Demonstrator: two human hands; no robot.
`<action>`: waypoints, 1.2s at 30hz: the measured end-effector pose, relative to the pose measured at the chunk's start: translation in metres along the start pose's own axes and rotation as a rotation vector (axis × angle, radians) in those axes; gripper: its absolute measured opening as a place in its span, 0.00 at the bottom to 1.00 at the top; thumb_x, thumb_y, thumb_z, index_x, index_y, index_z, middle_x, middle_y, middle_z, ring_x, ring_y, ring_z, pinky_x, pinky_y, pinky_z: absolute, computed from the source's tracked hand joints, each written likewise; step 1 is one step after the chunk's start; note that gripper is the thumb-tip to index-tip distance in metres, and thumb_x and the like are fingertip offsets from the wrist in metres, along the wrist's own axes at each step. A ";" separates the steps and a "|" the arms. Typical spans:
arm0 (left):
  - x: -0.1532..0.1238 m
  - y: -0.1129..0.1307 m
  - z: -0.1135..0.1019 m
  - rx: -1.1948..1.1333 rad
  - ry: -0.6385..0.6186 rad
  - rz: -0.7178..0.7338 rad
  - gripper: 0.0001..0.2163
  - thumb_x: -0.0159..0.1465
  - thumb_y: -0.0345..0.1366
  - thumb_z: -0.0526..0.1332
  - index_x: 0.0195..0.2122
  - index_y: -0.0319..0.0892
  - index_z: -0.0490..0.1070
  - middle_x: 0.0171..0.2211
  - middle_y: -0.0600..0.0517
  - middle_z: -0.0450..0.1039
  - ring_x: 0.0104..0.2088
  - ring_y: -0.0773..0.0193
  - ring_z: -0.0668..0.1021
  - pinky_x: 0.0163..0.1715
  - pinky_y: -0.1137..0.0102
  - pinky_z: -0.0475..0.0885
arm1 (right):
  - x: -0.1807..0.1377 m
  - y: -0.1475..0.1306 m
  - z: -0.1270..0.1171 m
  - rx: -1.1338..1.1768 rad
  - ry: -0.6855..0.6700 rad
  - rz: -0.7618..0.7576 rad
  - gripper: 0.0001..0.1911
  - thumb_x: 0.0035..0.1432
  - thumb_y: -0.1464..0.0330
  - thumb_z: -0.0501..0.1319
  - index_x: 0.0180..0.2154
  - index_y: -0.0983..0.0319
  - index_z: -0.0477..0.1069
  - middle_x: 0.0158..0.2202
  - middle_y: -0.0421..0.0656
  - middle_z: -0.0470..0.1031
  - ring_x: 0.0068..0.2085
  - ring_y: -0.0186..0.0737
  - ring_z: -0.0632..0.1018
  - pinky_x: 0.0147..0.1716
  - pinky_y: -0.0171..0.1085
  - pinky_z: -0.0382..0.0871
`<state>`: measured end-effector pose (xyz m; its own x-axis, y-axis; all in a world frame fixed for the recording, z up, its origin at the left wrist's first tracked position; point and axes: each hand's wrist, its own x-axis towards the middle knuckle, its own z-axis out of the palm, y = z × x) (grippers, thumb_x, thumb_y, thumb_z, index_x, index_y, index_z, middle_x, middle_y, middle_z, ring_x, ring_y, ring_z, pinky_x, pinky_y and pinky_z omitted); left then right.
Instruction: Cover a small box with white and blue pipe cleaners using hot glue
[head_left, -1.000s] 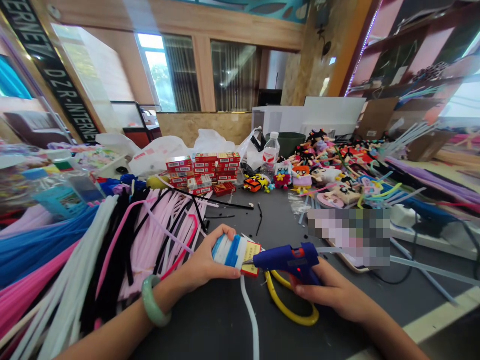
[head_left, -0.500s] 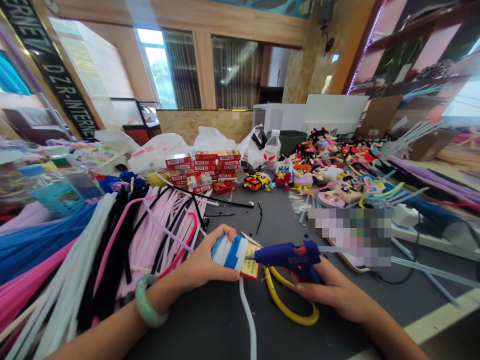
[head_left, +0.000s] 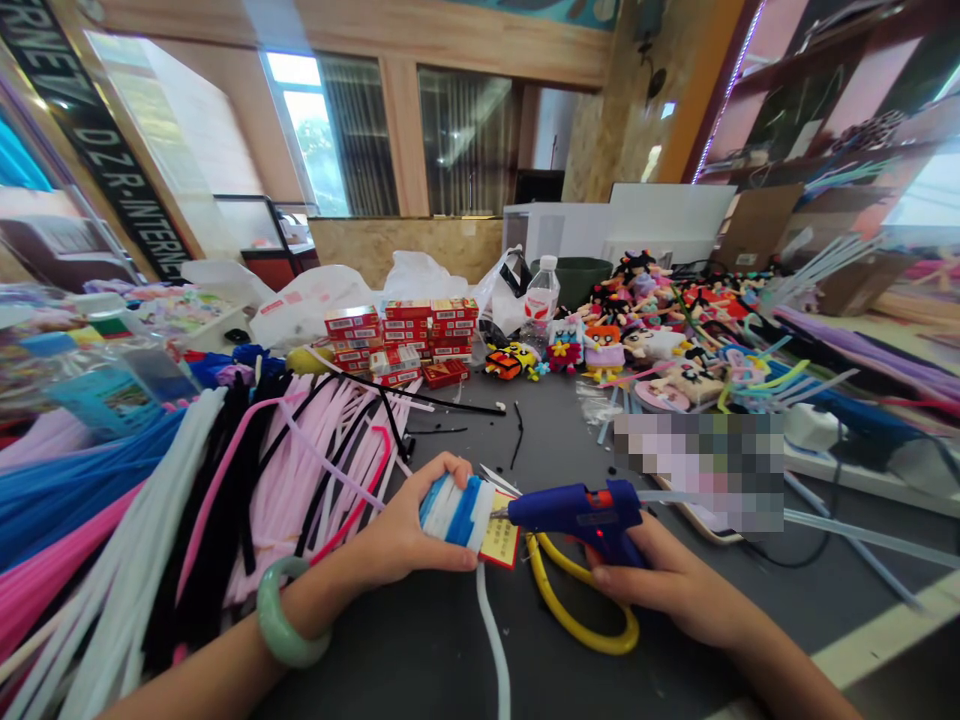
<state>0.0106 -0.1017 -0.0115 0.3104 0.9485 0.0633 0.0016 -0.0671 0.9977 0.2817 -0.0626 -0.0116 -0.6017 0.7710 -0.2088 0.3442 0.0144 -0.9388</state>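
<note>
My left hand [head_left: 412, 525] is closed around a small red-and-yellow box [head_left: 500, 530], partly wrapped in blue and white pipe cleaner [head_left: 454, 508]. A loose white pipe cleaner end [head_left: 491, 630] hangs from the wrapped part down toward me. In my right hand [head_left: 667, 580] is a dark blue glue gun [head_left: 574, 510] with a red light on its side. Its nozzle tip is at the box, right beside the edge of the wrapping. Yellow-handled scissors [head_left: 577, 600] lie beneath the glue gun, their blades partly hidden behind the box.
Bundles of pipe cleaners [head_left: 285, 470] cover the table's left side. Stacked red boxes [head_left: 405, 335] and a plastic bottle [head_left: 541, 290] stand at the back. Small dolls [head_left: 645, 295] pile up at the back right. A power strip [head_left: 862, 480] and glue sticks [head_left: 855, 530] lie right.
The left hand and wrapped box have shifted very slightly left and tilted a little. The glue gun stays almost still, its nozzle still at the box. The view has moved slightly.
</note>
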 end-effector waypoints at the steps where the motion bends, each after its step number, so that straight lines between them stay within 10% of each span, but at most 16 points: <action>1: 0.000 0.000 0.000 0.004 -0.001 -0.012 0.26 0.44 0.34 0.73 0.36 0.46 0.55 0.40 0.55 0.61 0.37 0.65 0.70 0.34 0.72 0.64 | 0.000 0.000 0.000 -0.001 0.002 -0.004 0.21 0.42 0.52 0.64 0.33 0.62 0.69 0.30 0.40 0.66 0.33 0.43 0.68 0.37 0.44 0.66; 36: -0.003 0.003 0.001 0.057 0.042 -0.015 0.27 0.42 0.37 0.73 0.35 0.45 0.56 0.39 0.56 0.60 0.34 0.68 0.67 0.32 0.73 0.62 | 0.003 0.015 -0.004 -0.105 0.124 -0.073 0.22 0.45 0.52 0.63 0.37 0.61 0.75 0.34 0.44 0.72 0.36 0.48 0.72 0.37 0.45 0.67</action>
<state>0.0106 -0.1051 -0.0083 0.2696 0.9616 0.0508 0.0601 -0.0694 0.9958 0.2875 -0.0572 -0.0250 -0.5367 0.8378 -0.0997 0.3799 0.1345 -0.9152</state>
